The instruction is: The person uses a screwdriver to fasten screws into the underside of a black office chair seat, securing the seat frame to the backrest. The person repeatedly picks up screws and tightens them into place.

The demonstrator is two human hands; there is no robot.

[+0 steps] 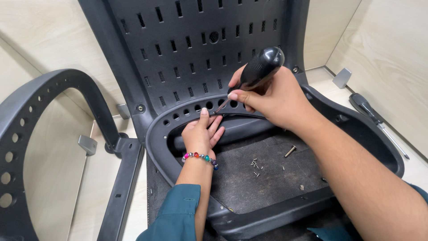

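Gripping black textured-handled screwdriver [258,71]

Loose screws [256,164] on seat pad [249,178] (spare screwdriver [376,121] right).

Left hand [201,134] reaches forward from below, palm down, fingers stretched flat and close together, index tip furthest ahead. A beaded bracelet rings the wrist, a teal sleeve covers the forearm. Right hand [272,99] comes in from the lower right on a bare forearm, wrist bent, fingers curled tight in a fist-like grasp, thumb and index pinched toward the front. Right sits just above the left.
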